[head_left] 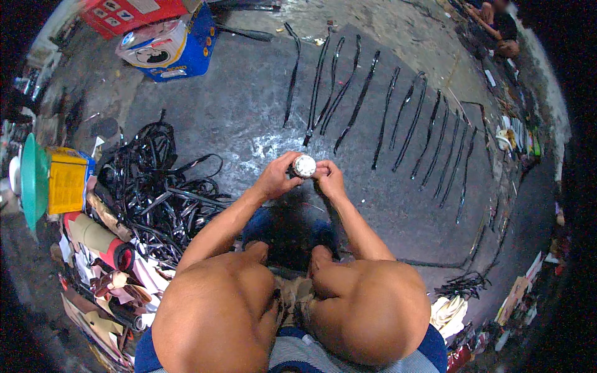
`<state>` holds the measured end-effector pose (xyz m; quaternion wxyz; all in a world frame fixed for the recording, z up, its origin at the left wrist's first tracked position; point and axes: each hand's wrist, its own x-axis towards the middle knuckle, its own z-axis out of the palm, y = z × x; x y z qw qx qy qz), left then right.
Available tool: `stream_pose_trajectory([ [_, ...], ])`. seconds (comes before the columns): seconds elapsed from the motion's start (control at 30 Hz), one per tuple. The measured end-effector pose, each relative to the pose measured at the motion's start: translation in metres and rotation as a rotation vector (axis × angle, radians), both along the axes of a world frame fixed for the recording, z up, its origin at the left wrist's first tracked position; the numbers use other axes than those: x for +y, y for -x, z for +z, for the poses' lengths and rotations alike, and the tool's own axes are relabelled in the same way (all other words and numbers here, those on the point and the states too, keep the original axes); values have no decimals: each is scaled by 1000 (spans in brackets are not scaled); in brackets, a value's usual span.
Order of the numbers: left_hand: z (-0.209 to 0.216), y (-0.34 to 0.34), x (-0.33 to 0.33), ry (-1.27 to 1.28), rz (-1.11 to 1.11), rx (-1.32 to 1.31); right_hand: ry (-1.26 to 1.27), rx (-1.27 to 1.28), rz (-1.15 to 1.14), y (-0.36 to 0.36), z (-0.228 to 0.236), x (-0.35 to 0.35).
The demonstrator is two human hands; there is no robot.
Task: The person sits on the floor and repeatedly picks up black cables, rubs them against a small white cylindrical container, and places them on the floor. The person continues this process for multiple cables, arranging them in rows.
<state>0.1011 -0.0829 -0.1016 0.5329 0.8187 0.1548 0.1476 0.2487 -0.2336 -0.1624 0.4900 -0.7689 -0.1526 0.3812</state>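
Note:
My left hand [277, 176] is wrapped round the side of a small round thing with a white, speckled top [305, 166], held over the dark mat between my knees. Its body below the top is mostly hidden, so I cannot tell its kind. Close against its right side, the fingers of my right hand [330, 181] are pinched together; what they grip is too small to make out. Beyond my hands, several glossy black strips [362, 102] lie spaced out in a slanting row. A tangled heap of black strips [155, 186] lies to the left.
The dark mat [249, 93] covers the floor ahead. A blue tin [186, 53] and a red box [124, 15] stand at the far left. Nearer are a yellow tin [67, 186], a green dish-shaped thing [34, 180] and scrap material [140, 273]. Another person [497, 28] sits far right.

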Motion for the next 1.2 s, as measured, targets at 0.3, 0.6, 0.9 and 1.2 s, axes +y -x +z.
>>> stream_pose_trajectory([
  [0.3, 4, 5, -2, -69, 10, -54, -155, 411, -288, -4, 74, 10],
  [0.6, -15, 3, 3, -43, -40, -65, -634, 171, 48, -51, 329, -4],
  [0.9, -4, -1, 1, -33, -42, -31, -814, -257, 107, -93, 445, 11],
  [1.2, 7, 109, 92, -475, 928, 202, -717, -344, 168, -188, 431, 221],
])
